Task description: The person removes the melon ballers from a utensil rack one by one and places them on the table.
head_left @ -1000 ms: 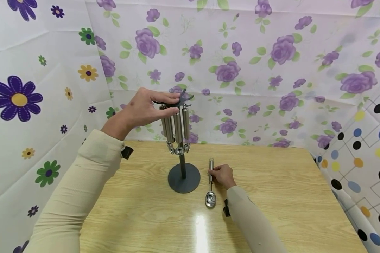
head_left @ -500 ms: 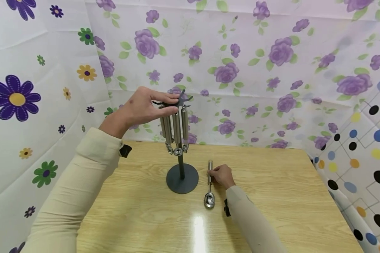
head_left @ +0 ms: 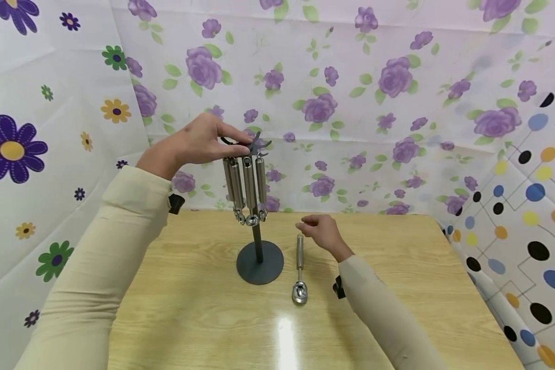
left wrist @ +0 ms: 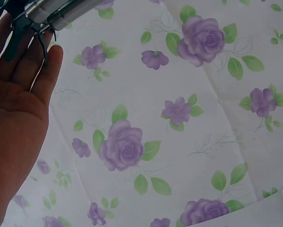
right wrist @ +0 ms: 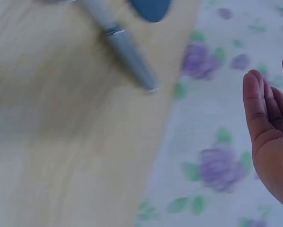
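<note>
A dark stand (head_left: 260, 268) with a round base and curved hooks at its top stands on the table. My left hand (head_left: 203, 140) pinches the hook top between thumb and fingers. Several metal utensils (head_left: 250, 187) hang below it, with tubular handles and small shiny heads. In the left wrist view the fingers lie behind a dark hook (left wrist: 19, 38), beside a metal handle (left wrist: 73, 14). A metal scoop (head_left: 299, 257) lies right of the base, its oval head toward me. My right hand (head_left: 321, 230), fingers loosely bent and holding nothing, is above and right of its handle end.
The wooden table (head_left: 388, 308) ends at a back wall cloth (head_left: 351, 169) printed with purple roses. More patterned cloth covers the left and right sides. The round base lies close left of the scoop, also partly seen in the right wrist view.
My right hand has let go of the scoop's handle and moved up and back from it; the scoop stays lying on the table. The left hand keeps its grip on the stand's top.
</note>
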{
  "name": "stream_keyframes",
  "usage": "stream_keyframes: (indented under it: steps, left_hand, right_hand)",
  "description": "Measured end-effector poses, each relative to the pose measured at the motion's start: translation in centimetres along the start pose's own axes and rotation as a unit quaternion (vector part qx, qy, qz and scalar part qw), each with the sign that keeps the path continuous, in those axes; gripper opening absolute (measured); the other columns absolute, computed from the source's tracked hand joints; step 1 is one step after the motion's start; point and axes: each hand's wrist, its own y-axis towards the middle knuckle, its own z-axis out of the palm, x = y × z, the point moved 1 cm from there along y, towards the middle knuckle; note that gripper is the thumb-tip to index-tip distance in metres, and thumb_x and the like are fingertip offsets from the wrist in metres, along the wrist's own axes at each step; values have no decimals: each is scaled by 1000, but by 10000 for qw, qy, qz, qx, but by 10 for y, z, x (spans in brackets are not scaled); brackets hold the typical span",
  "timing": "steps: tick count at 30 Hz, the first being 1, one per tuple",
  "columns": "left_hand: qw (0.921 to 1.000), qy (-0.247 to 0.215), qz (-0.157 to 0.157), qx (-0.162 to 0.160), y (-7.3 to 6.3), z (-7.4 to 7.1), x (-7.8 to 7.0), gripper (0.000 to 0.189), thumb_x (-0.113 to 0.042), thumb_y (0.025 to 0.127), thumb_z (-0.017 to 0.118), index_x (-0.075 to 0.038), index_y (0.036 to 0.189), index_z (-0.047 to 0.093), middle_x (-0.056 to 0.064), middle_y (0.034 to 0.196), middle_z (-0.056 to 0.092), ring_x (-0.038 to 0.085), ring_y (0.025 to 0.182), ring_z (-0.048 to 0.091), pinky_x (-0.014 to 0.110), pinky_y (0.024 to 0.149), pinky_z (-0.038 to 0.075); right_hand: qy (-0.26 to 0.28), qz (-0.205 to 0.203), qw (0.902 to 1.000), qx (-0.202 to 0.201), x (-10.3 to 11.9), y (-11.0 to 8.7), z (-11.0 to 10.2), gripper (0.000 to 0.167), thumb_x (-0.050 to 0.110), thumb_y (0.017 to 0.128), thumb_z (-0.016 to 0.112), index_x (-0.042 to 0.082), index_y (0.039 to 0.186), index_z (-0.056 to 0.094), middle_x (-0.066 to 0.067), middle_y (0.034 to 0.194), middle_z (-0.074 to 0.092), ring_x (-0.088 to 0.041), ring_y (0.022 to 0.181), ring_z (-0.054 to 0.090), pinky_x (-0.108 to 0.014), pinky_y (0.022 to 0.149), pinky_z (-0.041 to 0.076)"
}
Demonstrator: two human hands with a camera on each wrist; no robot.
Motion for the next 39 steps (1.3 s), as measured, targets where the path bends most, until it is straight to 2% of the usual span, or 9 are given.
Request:
stream_keyframes:
  steps: [4,8,10,15,20,24,27,32,39]
  left_hand:
    - [9997,69,-182,146,1,0,-1,26,-20,95,72,-11,119,75,8,125,68,21,77,66,28,52,32]
    - [9990,-10,-435,131,3,1,-4,26,-23,97,70,-12,120,75,8,124,68,10,48,36,27,51,33]
    - [9986,-45,-512,94,2,2,-4,26,-23,97,70,-12,120,75,9,123,69,8,44,25,26,49,31]
    - [9979,103,-632,52,-1,2,-5,28,-26,98,69,-13,122,74,12,117,71,8,42,25,26,48,31]
    - [9964,334,-774,-18,-1,4,-8,31,-31,98,68,-14,123,74,14,121,69,15,51,41,31,55,38]
    - [9952,559,-797,-87,1,4,-13,31,-33,98,68,-13,120,76,12,121,69,24,88,67,37,72,48]
    - [9942,699,-811,-65,1,5,-15,32,-35,97,68,-12,119,76,12,118,71,28,108,66,41,83,50]
    - [9949,703,-719,117,3,2,-16,33,-32,98,67,-9,121,75,12,121,70,30,114,64,45,90,50]
    - [9974,482,-373,396,4,-3,-10,30,-20,100,65,-4,124,71,11,137,60,31,119,61,42,86,50]
  right_hand:
    - [411,-320,9985,141,35,0,-11,45,31,98,67,-2,129,65,-20,108,71,-24,91,72,-42,84,56]
    - [775,-507,9953,289,68,0,-21,42,27,100,66,0,132,64,-21,114,70,-29,96,71,-42,90,53]
    - [906,-643,9932,360,81,0,-25,41,25,100,66,1,132,64,-19,116,70,-30,98,70,-42,92,53]
    - [874,-980,9902,486,104,3,-29,40,28,99,67,5,132,65,-11,120,69,-23,104,68,-40,94,51]
    - [855,-1303,9866,472,123,7,-28,40,28,98,67,7,132,66,-8,126,67,-21,112,64,-40,96,50]
    - [1086,-1498,9808,610,130,7,-24,38,21,98,67,4,132,65,-9,125,68,-21,110,66,-38,94,51]
    - [1280,-1623,9759,702,131,9,-18,35,16,98,67,4,132,66,-10,123,69,-21,109,67,-37,93,52]
    - [1378,-1733,9732,624,133,12,-9,33,11,97,68,4,130,67,-10,121,70,-20,106,68,-36,90,53]
    - [1242,-1886,9724,596,137,14,-2,29,8,97,67,3,125,70,-10,117,71,-20,103,69,-34,88,54]
